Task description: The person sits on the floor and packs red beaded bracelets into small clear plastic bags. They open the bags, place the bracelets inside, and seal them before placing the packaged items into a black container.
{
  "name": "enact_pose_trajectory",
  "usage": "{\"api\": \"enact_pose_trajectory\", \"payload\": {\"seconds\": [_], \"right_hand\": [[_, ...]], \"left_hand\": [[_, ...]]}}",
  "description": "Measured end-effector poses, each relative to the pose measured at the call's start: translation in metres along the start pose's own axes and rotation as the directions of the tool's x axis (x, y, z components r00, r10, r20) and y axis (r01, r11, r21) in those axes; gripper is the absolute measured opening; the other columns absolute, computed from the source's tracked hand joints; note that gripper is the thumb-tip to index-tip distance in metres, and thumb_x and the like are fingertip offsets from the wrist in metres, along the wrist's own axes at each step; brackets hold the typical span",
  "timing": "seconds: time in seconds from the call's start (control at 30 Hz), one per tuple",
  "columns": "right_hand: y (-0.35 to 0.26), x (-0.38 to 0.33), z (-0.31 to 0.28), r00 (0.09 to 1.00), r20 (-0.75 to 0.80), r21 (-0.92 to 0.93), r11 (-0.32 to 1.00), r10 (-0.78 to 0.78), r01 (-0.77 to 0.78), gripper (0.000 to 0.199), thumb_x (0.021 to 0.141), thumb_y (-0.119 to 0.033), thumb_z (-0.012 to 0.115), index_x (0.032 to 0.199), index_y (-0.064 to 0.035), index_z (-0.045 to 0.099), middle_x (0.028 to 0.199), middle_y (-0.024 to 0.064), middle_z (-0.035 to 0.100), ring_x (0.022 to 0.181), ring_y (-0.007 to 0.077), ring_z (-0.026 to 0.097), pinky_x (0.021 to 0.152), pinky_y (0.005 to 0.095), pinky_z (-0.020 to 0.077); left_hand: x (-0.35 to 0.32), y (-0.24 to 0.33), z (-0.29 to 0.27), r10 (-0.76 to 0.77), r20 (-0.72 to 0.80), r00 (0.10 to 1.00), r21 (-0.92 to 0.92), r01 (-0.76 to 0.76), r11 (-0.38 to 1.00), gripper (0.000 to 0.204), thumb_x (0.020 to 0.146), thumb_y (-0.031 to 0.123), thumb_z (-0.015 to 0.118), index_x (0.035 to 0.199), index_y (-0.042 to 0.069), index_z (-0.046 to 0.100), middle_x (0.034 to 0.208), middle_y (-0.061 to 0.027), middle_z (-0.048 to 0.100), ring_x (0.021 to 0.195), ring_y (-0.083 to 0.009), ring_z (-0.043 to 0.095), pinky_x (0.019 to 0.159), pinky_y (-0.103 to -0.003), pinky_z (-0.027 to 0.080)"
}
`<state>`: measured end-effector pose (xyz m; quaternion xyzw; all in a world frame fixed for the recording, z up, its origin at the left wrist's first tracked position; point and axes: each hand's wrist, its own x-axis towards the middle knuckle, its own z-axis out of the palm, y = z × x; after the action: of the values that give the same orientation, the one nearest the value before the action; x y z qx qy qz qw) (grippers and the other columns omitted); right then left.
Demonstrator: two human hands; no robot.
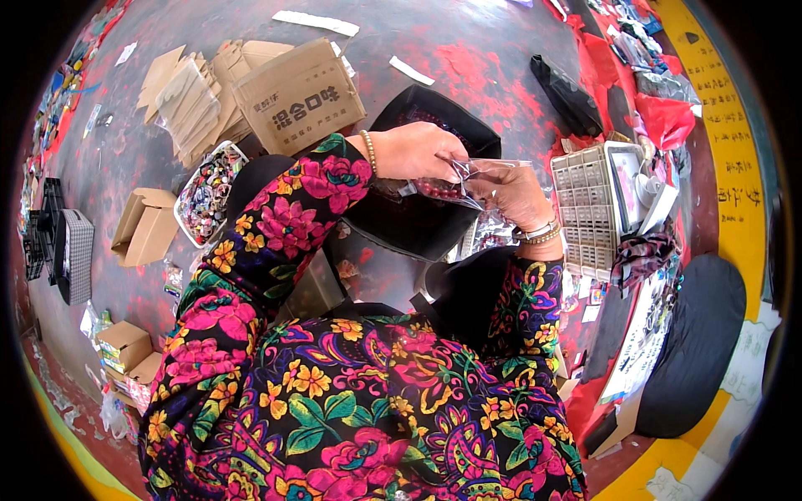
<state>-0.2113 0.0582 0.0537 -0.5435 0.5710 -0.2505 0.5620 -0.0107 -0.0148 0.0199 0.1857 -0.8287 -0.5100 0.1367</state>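
a brown cardboard box [299, 94] w/ dark printed characters on its side lies on the grey-red floor, upper centre; just left of it a heap of flattened cardboard sheets [188, 92]; two white paper strips [315, 22] lie further up on the floor; a small open brown carton [146, 225] sits at left, and more small cartons [125, 346] at lower left w/ coloured packets beside them; a yellow band w/ dark painted characters [727, 125] curves along the right edge of the floor; pale paper sheets w/ writing [639, 342] lie at lower right, next to a dark round cushion [697, 342].

containers: a white tray [206, 194] left of the sleeve is full of small mixed-colour wrapped bits; a black box [426, 167] sits in front of the person, dark red small pieces inside, mostly hidden by the hands; a grey slotted crate [585, 209] stands at right, holding white items; a black bag [568, 96] lies upper right.

hands: left hand [418, 150], bead bracelet on wrist, fingers curled and pinching the top edge of a clear plastic bag [468, 179]; right hand [518, 196], watch on wrist, grips the bag's other side, fingers closed on the film; the bag hangs between both hands over the black box, w/ dark red round pieces in its lower part; both arms in floral sleeves.
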Motion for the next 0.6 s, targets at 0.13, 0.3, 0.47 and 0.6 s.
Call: {"api": "enact_pose_trajectory", "payload": {"seconds": [0.13, 0.3, 0.47, 0.6], "right_hand": [[0.014, 0.005, -0.001, 0.996, -0.012, 0.028, 0.995, -0.091, 0.092, 0.018, 0.074, 0.000, 0.065, 0.092, 0.0032, 0.066, 0.072, -0.0006, 0.059, 0.062, 0.0045, 0.050, 0.054, 0.0186, 0.0405], [0.012, 0.003, 0.000, 0.989, -0.028, -0.111, 0.983, -0.148, 0.144, 0.013, 0.075, -0.001, 0.065, 0.087, 0.0032, 0.065, 0.066, -0.0011, 0.057, 0.061, 0.0035, 0.049, 0.053, 0.0190, 0.0417], [0.008, -0.001, -0.004, 0.977, -0.045, -0.205, 0.959, -0.207, 0.194, 0.011, 0.075, -0.003, 0.064, 0.085, 0.0025, 0.065, 0.066, -0.0001, 0.057, 0.062, 0.0036, 0.050, 0.054, 0.0202, 0.0429], [0.008, -0.005, -0.015, 0.973, -0.150, -0.223, 0.965, -0.175, 0.139, 0.012, 0.076, -0.004, 0.066, 0.086, 0.0021, 0.065, 0.072, 0.0005, 0.059, 0.063, 0.0049, 0.052, 0.056, 0.0202, 0.0437]], "left_hand": [[0.000, 0.001, 0.000, -0.010, -0.009, 1.000, -0.029, 0.009, 1.000, 0.028, 0.081, 0.016, 0.061, 0.103, -0.001, 0.058, 0.091, -0.0126, 0.065, 0.084, -0.0199, 0.062, 0.075, -0.030, 0.046], [0.001, -0.002, 0.001, 0.014, -0.028, 1.000, 0.004, -0.013, 1.000, 0.030, 0.079, 0.016, 0.062, 0.104, -0.001, 0.058, 0.090, -0.0130, 0.065, 0.082, -0.0195, 0.062, 0.075, -0.030, 0.047], [-0.001, -0.003, -0.003, -0.025, -0.007, 1.000, 0.060, 0.026, 0.998, 0.031, 0.077, 0.013, 0.062, 0.104, -0.001, 0.058, 0.087, -0.0120, 0.066, 0.080, -0.0187, 0.062, 0.075, -0.030, 0.047], [0.001, -0.005, -0.002, -0.025, -0.013, 1.000, 0.006, 0.025, 1.000, 0.028, 0.077, 0.012, 0.062, 0.103, -0.001, 0.059, 0.084, -0.0108, 0.066, 0.077, -0.0164, 0.061, 0.074, -0.029, 0.046]]}}
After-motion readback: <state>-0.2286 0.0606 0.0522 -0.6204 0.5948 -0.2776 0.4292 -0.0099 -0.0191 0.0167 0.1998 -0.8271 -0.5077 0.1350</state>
